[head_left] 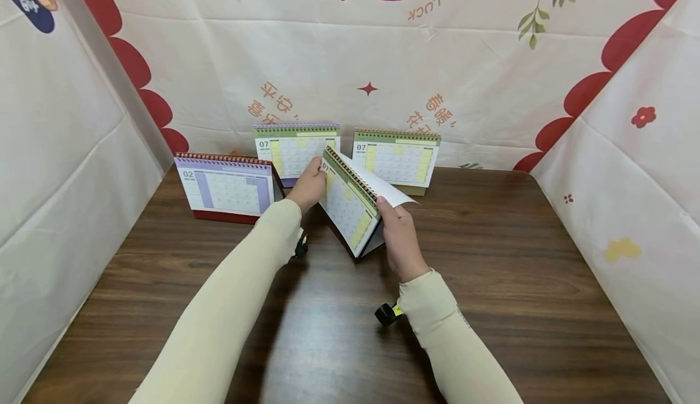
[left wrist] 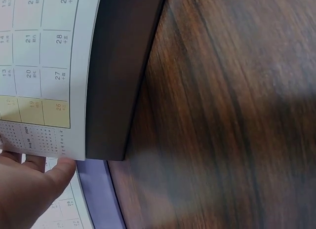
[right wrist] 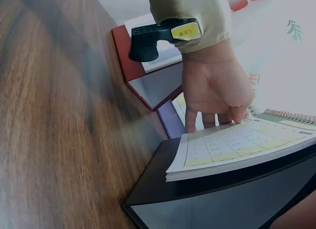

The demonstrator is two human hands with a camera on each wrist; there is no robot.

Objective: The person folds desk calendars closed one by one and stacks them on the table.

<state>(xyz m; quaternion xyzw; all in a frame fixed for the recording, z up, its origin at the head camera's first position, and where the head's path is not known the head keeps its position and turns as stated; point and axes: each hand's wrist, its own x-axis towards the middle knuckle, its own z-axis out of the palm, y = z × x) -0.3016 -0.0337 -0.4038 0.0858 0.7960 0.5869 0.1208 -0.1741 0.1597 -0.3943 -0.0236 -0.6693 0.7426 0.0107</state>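
A spiral-bound desk calendar (head_left: 347,203) on a black stand is tilted between both hands, showing a green-headed 07 page. My left hand (head_left: 309,184) pinches its left side; in the left wrist view that hand (left wrist: 29,189) has its thumb at the page edge. With thumb and fingers, my right hand (head_left: 401,234) grips the right end near the spiral. A white sheet (head_left: 396,190) sticks out behind the binding. In the right wrist view the calendar's page block (right wrist: 232,145) faces up over its black base, with the left hand (right wrist: 217,91) at the far end.
Behind stand a 07 calendar with a purple base (head_left: 292,155) and another with a tan base (head_left: 401,158). A red-based 02 calendar (head_left: 229,188) stands at left. Printed cloth (head_left: 481,82) encloses the brown wooden table (head_left: 492,252) at the back and sides.
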